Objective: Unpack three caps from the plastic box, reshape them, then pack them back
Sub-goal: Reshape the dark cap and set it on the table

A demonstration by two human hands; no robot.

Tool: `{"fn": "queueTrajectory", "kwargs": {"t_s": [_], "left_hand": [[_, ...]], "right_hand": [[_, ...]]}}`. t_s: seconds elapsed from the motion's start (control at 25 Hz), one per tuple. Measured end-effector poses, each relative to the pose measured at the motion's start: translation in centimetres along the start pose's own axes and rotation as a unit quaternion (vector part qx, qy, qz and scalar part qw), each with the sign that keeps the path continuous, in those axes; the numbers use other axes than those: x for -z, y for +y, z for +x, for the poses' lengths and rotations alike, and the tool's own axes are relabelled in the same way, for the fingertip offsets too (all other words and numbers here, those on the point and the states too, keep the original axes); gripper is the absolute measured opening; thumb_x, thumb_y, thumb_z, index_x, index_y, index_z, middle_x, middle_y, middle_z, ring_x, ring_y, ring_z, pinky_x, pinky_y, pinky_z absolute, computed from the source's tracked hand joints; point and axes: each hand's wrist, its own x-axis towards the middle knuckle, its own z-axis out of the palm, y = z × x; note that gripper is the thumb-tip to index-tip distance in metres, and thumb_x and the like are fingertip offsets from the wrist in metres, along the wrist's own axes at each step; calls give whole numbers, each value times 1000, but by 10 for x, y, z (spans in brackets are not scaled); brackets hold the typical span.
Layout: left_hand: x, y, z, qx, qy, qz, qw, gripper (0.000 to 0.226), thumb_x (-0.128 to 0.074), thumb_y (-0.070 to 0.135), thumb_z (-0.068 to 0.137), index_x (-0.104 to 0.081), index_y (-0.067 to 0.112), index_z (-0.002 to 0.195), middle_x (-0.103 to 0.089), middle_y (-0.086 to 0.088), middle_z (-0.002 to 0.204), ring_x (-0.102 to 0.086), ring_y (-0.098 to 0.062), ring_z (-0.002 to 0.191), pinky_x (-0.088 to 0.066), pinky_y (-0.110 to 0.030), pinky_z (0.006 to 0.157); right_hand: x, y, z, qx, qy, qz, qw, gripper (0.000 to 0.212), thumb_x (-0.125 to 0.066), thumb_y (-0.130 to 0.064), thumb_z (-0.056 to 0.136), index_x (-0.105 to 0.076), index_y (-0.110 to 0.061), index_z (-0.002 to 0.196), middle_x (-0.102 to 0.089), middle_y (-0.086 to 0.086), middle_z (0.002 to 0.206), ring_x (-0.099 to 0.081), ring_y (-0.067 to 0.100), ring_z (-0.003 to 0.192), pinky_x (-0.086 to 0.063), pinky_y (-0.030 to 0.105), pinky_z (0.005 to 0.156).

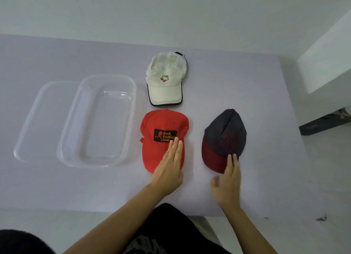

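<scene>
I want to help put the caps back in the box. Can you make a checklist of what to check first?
1. All three caps out on the table: ok. The white cap, the red cap and the dark cap all lie there.
2. Plastic box empty and open: ok. Its lid lies beside it, on the left.
3. Caps lying apart from each other: ok.
4. Hands free: ok. The left hand rests flat on the red cap's brim; the right hand touches the dark cap's brim with its fingertips.
5. Caps reshaped enough: cannot tell.
</scene>
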Motion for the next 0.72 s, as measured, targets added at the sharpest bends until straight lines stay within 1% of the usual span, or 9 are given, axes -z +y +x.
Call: {"fn": "queueTrajectory", "kwargs": {"t_s": [0.12,0.2,0.28,0.44,0.52,0.56,0.6,0.68,0.72], "left_hand": [[-25,29,27,3,-82,41,996,81,-41,5,85,9,4,149,15,-11,159,13,-25,147,-5,-31,121],[-44,43,41,-7,-119,64,991,78,-41,6,87,7,4,149,12,-14,159,8,-28,148,-10,-37,121],[-55,53,48,-2,-119,66,991,77,-42,10,89,6,5,150,11,-16,159,5,-32,147,-14,-40,119],[-58,76,53,40,-35,41,998,72,-40,1,92,2,7,150,7,-20,158,-1,-40,146,-27,-47,114],[-53,88,50,10,42,22,999,80,-49,-10,83,-9,9,150,-9,-24,157,-15,-47,142,-48,-52,96],[-50,94,50,-18,73,21,997,87,-53,-16,77,-12,12,148,-14,-24,156,-18,-48,140,-54,-51,86],[-44,99,51,-42,90,11,995,92,-53,-19,74,-11,17,147,-12,-22,156,-14,-47,140,-56,-51,82],[-22,112,57,-76,115,-11,990,92,-50,-18,76,-5,24,144,0,-15,154,-5,-44,141,-48,-54,91],[-10,117,61,-85,130,-16,988,90,-52,-15,77,-5,23,145,0,-15,153,-8,-45,141,-44,-55,97]], "right_hand": [[10,26,16,-43,-50,-29,997,102,-69,-18,76,1,-2,148,-3,19,157,-11,32,145,-19,45,117],[12,33,28,-36,-75,-5,997,98,-66,-21,82,5,-3,147,-10,21,156,-20,35,143,-25,48,114],[17,28,32,-24,-77,12,997,86,-56,-19,89,6,-4,146,-17,21,155,-30,36,138,-31,49,111],[37,25,22,58,-35,7,998,68,-43,-15,95,-2,-9,149,-21,20,154,-35,36,134,-33,45,109],[51,23,22,89,-5,19,996,67,-41,-19,94,-1,-10,148,-26,19,153,-37,35,134,-34,47,109],[58,21,27,88,7,29,996,69,-43,-21,94,-1,-9,148,-27,18,153,-37,34,135,-34,49,109],[67,16,33,82,21,42,996,73,-48,-21,93,-3,-8,148,-27,18,153,-35,34,136,-35,50,109],[88,3,44,84,60,68,992,81,-58,-20,89,-6,-7,149,-22,18,154,-31,34,138,-34,50,110],[98,-6,48,96,84,70,989,84,-62,-20,86,-7,-8,149,-21,20,154,-29,36,139,-34,49,110]]}}
